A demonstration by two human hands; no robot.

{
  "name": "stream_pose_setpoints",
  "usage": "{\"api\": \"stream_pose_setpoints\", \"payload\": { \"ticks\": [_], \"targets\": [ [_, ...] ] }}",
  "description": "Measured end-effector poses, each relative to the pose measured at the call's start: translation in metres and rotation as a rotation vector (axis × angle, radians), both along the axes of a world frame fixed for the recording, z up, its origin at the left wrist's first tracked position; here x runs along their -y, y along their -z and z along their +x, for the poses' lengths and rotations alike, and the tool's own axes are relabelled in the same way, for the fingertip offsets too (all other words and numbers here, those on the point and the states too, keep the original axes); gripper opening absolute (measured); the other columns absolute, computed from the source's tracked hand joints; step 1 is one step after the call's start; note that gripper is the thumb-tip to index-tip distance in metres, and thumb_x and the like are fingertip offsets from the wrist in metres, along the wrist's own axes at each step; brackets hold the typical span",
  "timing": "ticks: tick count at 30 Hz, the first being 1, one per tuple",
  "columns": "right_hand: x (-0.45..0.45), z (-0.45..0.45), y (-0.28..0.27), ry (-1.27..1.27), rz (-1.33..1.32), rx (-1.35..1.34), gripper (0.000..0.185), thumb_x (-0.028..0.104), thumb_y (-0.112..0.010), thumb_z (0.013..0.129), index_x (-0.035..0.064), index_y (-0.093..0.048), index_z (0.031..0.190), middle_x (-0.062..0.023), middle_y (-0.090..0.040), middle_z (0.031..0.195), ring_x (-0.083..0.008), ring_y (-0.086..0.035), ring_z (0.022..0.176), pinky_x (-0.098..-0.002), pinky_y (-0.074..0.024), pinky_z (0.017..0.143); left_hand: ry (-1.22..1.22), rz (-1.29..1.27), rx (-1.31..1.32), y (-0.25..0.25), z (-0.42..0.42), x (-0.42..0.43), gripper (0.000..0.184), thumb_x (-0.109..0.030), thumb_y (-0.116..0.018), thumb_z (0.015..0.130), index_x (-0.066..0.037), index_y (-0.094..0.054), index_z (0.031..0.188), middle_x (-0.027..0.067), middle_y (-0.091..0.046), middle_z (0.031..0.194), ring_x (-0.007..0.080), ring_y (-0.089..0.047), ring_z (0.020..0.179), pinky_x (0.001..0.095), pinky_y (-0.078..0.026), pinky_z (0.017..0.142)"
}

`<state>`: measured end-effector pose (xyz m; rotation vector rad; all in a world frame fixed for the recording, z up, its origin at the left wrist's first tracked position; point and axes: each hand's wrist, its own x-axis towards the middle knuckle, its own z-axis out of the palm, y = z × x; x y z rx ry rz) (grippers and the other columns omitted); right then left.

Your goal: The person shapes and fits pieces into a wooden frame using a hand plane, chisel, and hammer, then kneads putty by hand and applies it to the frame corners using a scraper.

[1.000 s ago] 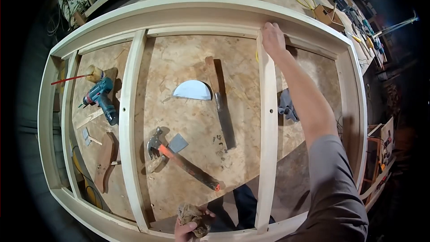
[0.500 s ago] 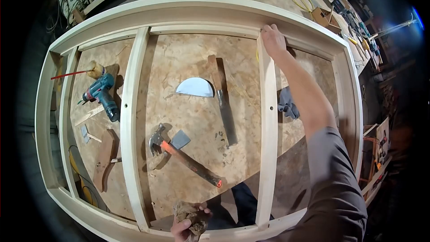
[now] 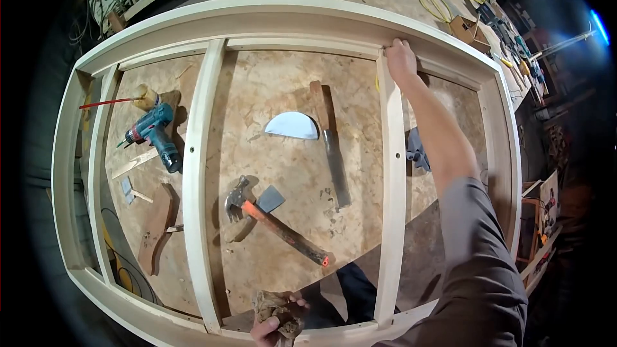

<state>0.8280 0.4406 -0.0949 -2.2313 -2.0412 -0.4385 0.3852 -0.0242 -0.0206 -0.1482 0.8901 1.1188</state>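
In my left hand (image 3: 267, 333), low in the view, is a lump of brown putty (image 3: 276, 315) wrapped in what looks like thin clear plastic. My right hand (image 3: 401, 63) reaches across to the far side of a pale wooden frame (image 3: 193, 218). Its fingers are closed and pressed at the joint where the right crossbar (image 3: 391, 199) meets the far rail; whatever they hold is hidden. Inside the frame's middle bay lie a claw hammer (image 3: 283, 234) with an orange-marked handle, a putty knife (image 3: 270, 199), a chisel (image 3: 334, 167) and a white half-round piece (image 3: 292, 126).
In the left bay lie a teal cordless drill (image 3: 157, 132), a glue pot (image 3: 148, 96) with a red stick, and a brown curved wooden piece (image 3: 156, 231). A grey cloth (image 3: 416, 149) is in the right bay. Yellow cable (image 3: 434, 3) and a cardboard box (image 3: 468, 31) sit beyond the frame.
The view has shifted slightly, so the frame and tools appear a little further right. My right hand stays at the same joint, and my left hand keeps its hold on the putty.
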Motion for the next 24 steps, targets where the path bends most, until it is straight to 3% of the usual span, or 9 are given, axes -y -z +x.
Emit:
{"api": "stream_pose_setpoints", "payload": {
  "ticks": [5,6,9,10,12,15,18,24],
  "targets": [
    [0.007,0.033,0.031,-0.046,0.091,-0.188,0.017,0.01,-0.058,0.086,0.0012,-0.072,0.091,-0.0161,-0.062,0.11,-0.0358,-0.058,0.112,-0.0445,-0.0513,0.093,-0.007,0.023,0.017,-0.009,-0.001,-0.005,0.06,-0.027,-0.071,0.069,-0.005,-0.058,0.123,0.0167,-0.058,0.113,0.034,-0.059,0.106,0.0503,-0.043,0.1],
    [0.014,0.034,0.014,-0.141,-0.029,-0.026,0.018,0.011,-0.057,0.087,0.0038,-0.07,0.097,-0.0171,-0.062,0.107,-0.0361,-0.059,0.109,-0.0452,-0.0508,0.092,-0.004,0.013,0.018,-0.008,-0.001,-0.004,0.059,-0.027,-0.071,0.07,-0.004,-0.058,0.123,0.0167,-0.058,0.113,0.0338,-0.059,0.106,0.0504,-0.043,0.1],
    [0.01,0.018,-0.003,-0.14,0.198,-0.264,0.018,0.011,-0.057,0.087,0.0058,-0.07,0.099,-0.0173,-0.063,0.104,-0.0355,-0.06,0.108,-0.0442,-0.051,0.091,-0.003,0.01,0.039,-0.005,0.0,-0.006,0.058,-0.027,-0.071,0.071,-0.004,-0.058,0.123,0.0158,-0.059,0.114,0.0327,-0.059,0.107,0.049,-0.043,0.101],
    [0.001,0.019,-0.002,-0.184,0.227,-0.153,0.027,0.005,-0.056,0.085,0.0103,-0.074,0.104,-0.0146,-0.064,0.097,-0.0328,-0.062,0.101,-0.0434,-0.052,0.087,-0.016,-0.011,0.041,-0.002,0.0,-0.005,0.057,-0.028,-0.07,0.072,-0.004,-0.058,0.122,0.0154,-0.059,0.114,0.0322,-0.059,0.107,0.0482,-0.043,0.101],
    [-0.015,0.018,0.003,-0.188,0.16,-0.061,0.019,0.007,-0.057,0.086,0.0062,-0.073,0.096,-0.0147,-0.064,0.099,-0.0315,-0.061,0.103,-0.0422,-0.0529,0.089,-0.042,-0.046,0.042,0.005,-0.002,-0.004,0.056,-0.029,-0.07,0.073,-0.004,-0.058,0.122,0.0146,-0.059,0.114,0.0311,-0.059,0.107,0.0465,-0.043,0.101],
    [-0.029,0.02,0.025,-0.178,0.146,-0.021,0.015,0.006,-0.057,0.086,0.0028,-0.072,0.09,-0.0152,-0.065,0.098,-0.0312,-0.061,0.102,-0.0419,-0.0542,0.088,0.068,0.019,0.191,0.014,-0.022,0.002,0.034,-0.023,-0.066,0.093,-0.008,-0.057,0.123,0.0112,-0.058,0.129,0.0292,-0.053,0.125,0.0542,-0.029,0.12],
    [-0.018,0.009,0.024,-0.188,0.183,-0.008,0.017,0.006,-0.056,0.086,0.0028,-0.073,0.088,-0.0155,-0.065,0.099,-0.0331,-0.06,0.101,-0.0434,-0.0542,0.087,-0.075,-0.056,0.025,0.003,0.002,-0.01,0.056,-0.03,-0.069,0.074,-0.004,-0.058,0.122,0.0139,-0.059,0.115,0.0302,-0.06,0.108,0.0447,-0.043,0.101],
    [-0.007,0.011,0.019,-0.22,0.053,-0.065,0.017,0.007,-0.056,0.087,0.0012,-0.072,0.086,-0.0146,-0.063,0.103,-0.0346,-0.057,0.105,-0.0439,-0.0531,0.088,-0.079,-0.035,0.058,0.004,0.004,-0.008,0.054,-0.029,-0.07,0.075,-0.004,-0.059,0.121,0.0147,-0.06,0.116,0.0301,-0.059,0.11,0.0454,-0.043,0.102]
  ]
}}
